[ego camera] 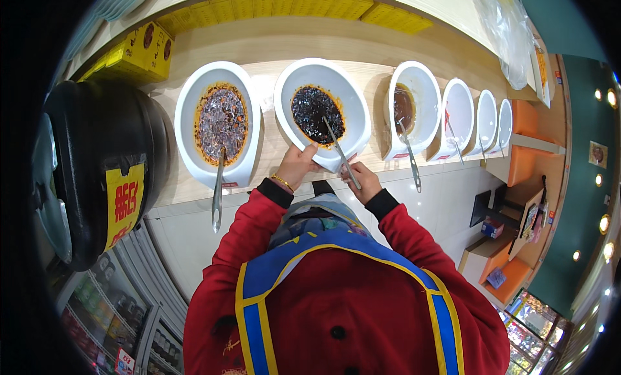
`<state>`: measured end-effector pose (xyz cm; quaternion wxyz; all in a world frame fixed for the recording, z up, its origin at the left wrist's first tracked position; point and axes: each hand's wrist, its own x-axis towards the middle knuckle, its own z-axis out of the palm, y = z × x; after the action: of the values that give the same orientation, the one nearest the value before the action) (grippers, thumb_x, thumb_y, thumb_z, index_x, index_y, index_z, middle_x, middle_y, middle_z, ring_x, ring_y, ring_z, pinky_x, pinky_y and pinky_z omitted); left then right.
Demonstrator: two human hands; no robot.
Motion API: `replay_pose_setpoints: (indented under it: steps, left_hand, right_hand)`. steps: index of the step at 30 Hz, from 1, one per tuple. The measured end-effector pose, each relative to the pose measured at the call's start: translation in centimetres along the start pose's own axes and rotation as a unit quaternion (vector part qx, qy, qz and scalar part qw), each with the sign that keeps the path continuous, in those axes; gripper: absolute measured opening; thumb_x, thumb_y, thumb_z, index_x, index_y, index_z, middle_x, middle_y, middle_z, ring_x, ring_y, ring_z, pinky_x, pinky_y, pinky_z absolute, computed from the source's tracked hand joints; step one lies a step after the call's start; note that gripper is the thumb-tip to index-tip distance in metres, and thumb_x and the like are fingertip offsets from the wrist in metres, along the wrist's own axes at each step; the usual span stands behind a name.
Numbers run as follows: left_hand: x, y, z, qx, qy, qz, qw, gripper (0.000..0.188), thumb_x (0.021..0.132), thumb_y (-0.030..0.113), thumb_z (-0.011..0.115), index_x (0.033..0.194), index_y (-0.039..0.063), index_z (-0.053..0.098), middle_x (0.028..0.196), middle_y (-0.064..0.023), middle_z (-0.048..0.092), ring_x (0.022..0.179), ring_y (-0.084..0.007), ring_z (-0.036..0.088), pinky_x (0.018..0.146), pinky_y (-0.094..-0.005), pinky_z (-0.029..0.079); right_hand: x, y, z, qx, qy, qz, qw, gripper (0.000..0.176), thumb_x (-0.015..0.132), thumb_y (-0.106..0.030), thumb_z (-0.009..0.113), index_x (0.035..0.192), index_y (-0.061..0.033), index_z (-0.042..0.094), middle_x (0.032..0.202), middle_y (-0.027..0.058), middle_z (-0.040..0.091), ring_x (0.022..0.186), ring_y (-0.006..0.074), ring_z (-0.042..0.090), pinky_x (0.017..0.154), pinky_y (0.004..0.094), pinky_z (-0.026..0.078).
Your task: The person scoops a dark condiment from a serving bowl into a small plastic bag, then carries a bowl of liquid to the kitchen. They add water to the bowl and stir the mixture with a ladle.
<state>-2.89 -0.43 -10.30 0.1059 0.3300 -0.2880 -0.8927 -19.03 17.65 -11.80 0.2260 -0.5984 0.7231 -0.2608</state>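
A white slanted bowl [356, 103] of dark, oily sauce [315, 110] stands before me, turned at an angle on the wooden counter. My left hand [297, 167] grips its front left rim, thumb over the edge. At the front right corner, my right hand [363, 182] has its fingers curled beside the small red label. A metal spoon [338, 147] leans in this bowl, and its handle end crosses the right fingers. Whether those fingers hold the spoon, the bowl or something small and pale is unclear. On the left sits another white bowl [187, 98] of chili oil [221, 118] with a metal spoon [219, 195].
Further white bowls run rightward, including one with brown sauce [403, 108] and a spoon [412, 161]. A large black pot [106, 132] stands left, near yellow boxes [148, 50]. A clear plastic bag [507, 30] hangs from the shelf. A glass-door drinks fridge [111, 302] is lower left.
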Motion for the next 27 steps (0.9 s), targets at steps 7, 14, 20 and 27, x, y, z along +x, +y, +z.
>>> replay_pose_setpoints:
  steps: [7, 14, 20, 27]
  left_hand:
    - [-0.2, 0.7, 0.5, 0.002, 0.003, -0.001, 1.000, 0.033, 0.095, 0.018, 0.044, 0.121, -0.002, 0.046, 0.112, -0.0114, 0.058, 0.098, -0.0196, 0.060, 0.079, -0.0330, 0.053]
    - [0.3, 1.3, -0.1, 0.053, 0.007, -0.018, 0.998, 0.033, 0.096, 0.021, 0.044, 0.121, 0.000, 0.047, 0.111, -0.0099, 0.059, 0.096, -0.0177, 0.061, 0.077, -0.0318, 0.053]
    - [0.3, 2.2, 0.0, 0.065, -0.001, -0.021, 0.998, 0.035, 0.097, 0.025, 0.045, 0.122, 0.000, 0.046, 0.110, -0.0098, 0.059, 0.093, -0.0168, 0.061, 0.076, -0.0311, 0.053]
    - [1.1, 2.0, -0.7, 0.190, 0.093, 0.169, 0.963, 0.035, 0.095, 0.024, 0.051, 0.120, -0.001, 0.045, 0.101, -0.0086, 0.059, 0.080, -0.0115, 0.061, 0.063, -0.0259, 0.052]
  right_hand:
    - [3.8, -3.4, -1.8, 0.055, 0.225, 0.080, 0.969, 0.020, 0.073, 0.007, 0.060, 0.091, -0.0018, 0.059, 0.086, 0.0099, 0.053, 0.068, 0.0171, 0.054, 0.058, 0.0259, 0.044]
    - [0.1, -2.9, 0.9, 0.097, 0.144, 0.056, 0.983, 0.024, 0.071, 0.009, 0.056, 0.092, -0.0013, 0.059, 0.092, 0.0135, 0.053, 0.082, 0.0264, 0.057, 0.071, 0.0320, 0.048]
    - [1.8, -4.2, 2.3, 0.081, 0.208, 0.060, 0.973, 0.027, 0.069, 0.006, 0.061, 0.093, -0.0054, 0.059, 0.089, 0.0109, 0.055, 0.082, 0.0259, 0.057, 0.067, 0.0315, 0.048]
    - [-1.2, -3.4, 1.6, 0.149, 0.104, 0.145, 0.973, 0.020, 0.074, 0.001, 0.057, 0.093, -0.0059, 0.059, 0.089, 0.0113, 0.053, 0.080, 0.0262, 0.056, 0.069, 0.0308, 0.047]
